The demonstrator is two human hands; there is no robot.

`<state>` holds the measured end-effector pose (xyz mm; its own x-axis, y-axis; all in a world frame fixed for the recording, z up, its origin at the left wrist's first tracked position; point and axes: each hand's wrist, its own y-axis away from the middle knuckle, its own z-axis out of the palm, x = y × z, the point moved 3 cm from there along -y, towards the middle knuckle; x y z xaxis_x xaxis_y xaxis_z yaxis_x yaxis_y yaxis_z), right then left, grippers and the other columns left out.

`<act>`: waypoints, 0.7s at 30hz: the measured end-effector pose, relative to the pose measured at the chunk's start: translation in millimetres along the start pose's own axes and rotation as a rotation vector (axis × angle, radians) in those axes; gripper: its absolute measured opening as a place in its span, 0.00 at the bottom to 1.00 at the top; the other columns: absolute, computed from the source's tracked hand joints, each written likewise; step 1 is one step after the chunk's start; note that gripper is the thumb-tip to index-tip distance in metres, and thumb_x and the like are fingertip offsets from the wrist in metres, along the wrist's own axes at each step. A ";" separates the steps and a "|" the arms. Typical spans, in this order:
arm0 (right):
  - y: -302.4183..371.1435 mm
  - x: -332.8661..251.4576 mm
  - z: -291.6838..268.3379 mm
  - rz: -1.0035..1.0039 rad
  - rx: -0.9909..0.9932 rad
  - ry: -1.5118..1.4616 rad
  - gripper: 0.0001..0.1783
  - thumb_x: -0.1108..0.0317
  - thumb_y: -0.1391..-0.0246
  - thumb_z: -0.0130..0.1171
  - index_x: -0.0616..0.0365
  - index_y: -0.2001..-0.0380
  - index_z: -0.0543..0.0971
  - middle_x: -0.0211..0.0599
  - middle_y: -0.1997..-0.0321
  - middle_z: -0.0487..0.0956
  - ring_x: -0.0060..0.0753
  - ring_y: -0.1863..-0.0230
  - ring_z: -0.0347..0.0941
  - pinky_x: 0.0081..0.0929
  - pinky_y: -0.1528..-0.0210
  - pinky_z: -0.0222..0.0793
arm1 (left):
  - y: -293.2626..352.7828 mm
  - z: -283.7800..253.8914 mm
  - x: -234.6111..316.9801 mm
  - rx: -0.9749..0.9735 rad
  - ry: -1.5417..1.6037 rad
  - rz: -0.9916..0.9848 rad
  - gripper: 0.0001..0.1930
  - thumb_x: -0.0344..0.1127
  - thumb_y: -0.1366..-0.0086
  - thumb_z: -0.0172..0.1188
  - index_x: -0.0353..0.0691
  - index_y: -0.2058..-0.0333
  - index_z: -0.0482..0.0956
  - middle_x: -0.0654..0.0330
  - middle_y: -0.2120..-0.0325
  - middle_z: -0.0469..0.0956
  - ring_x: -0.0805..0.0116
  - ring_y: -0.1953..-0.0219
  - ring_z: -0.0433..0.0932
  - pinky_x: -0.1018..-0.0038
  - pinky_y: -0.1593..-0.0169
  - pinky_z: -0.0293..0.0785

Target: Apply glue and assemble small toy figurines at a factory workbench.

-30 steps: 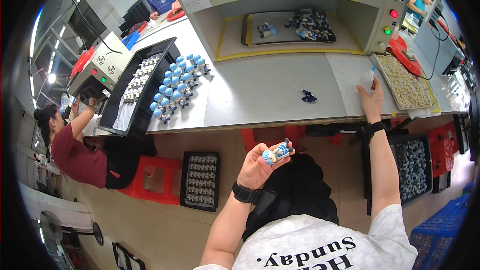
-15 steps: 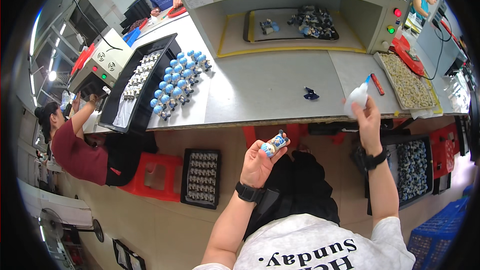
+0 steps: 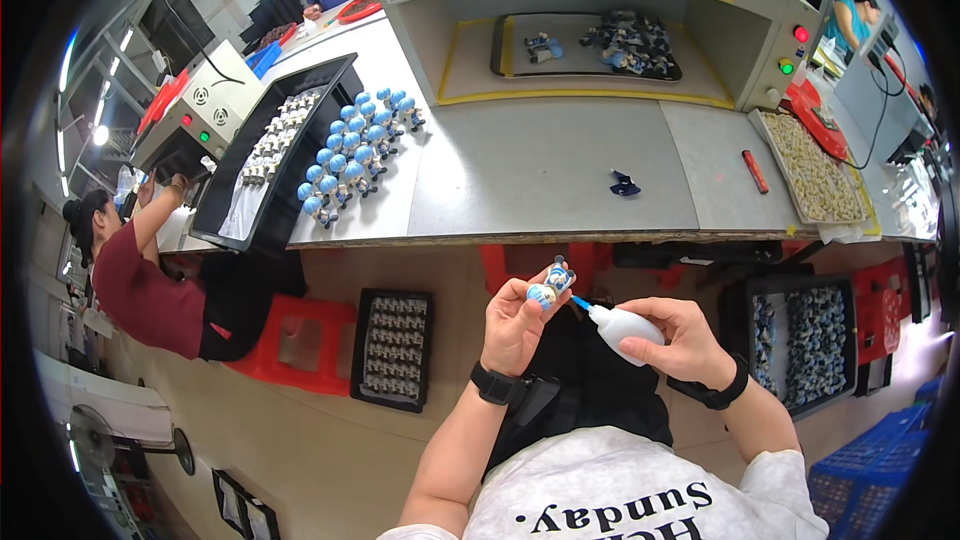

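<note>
A small blue-and-white figurine (image 3: 546,290) is pinched in my left hand (image 3: 512,328), its round striped head toward my palm and its body tilted up and right. My right hand (image 3: 682,340) is closed round a white squeeze bottle (image 3: 628,330) with a blue nozzle. That nozzle points at the figurine from the right, with its tip close beside it; whether they touch I cannot tell. On the bench beyond lies a small dark-blue piece (image 3: 625,183). Rows of blue-headed figurines (image 3: 352,152) stand at the left of the bench.
A grey box-shaped machine (image 3: 600,90) holds a tray of dark-blue parts. At right are a red pen (image 3: 755,172) and a tray of cream pieces (image 3: 815,170). A black tray (image 3: 345,80) stands left. Part-filled bins (image 3: 392,350) sit below; a person in maroon (image 3: 150,290) sits at left.
My right hand has brought the bottle down and left from above the bench, turning its nozzle toward the figurine. My left hand keeps the figurine in nearly the same place.
</note>
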<state>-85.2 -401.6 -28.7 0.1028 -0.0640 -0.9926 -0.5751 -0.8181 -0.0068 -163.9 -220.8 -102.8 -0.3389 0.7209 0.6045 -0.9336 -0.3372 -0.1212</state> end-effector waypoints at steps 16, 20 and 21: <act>-9.6 -32.8 1.1 -0.071 0.026 0.364 0.17 0.68 0.60 0.62 0.67 0.66 0.76 0.44 0.70 0.78 0.32 0.70 0.76 0.22 0.67 0.70 | 3.4 -3.7 -3.4 0.005 0.007 0.019 0.12 0.36 0.46 0.61 0.37 0.67 0.71 0.42 0.50 0.65 0.48 0.47 0.65 0.61 0.45 0.65; -11.7 -37.9 1.5 -0.053 0.033 0.378 0.16 0.69 0.60 0.62 0.67 0.66 0.76 0.44 0.71 0.77 0.33 0.71 0.75 0.22 0.67 0.70 | 4.2 -3.6 -4.1 0.001 0.013 0.015 0.12 0.36 0.46 0.61 0.37 0.67 0.71 0.43 0.50 0.65 0.49 0.47 0.66 0.61 0.45 0.64; -12.3 -39.8 1.6 -0.092 0.039 0.402 0.16 0.69 0.61 0.62 0.67 0.67 0.76 0.44 0.71 0.77 0.33 0.71 0.75 0.22 0.68 0.70 | 4.3 -3.5 -4.1 0.001 0.018 0.013 0.11 0.36 0.46 0.61 0.38 0.67 0.71 0.43 0.50 0.65 0.49 0.48 0.66 0.61 0.45 0.64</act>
<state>-83.6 -388.1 10.7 0.4596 -0.2168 -0.8612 -0.5784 -0.8089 -0.1051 -167.0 -223.1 -108.5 -0.3531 0.7272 0.5887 -0.9289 -0.3474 -0.1280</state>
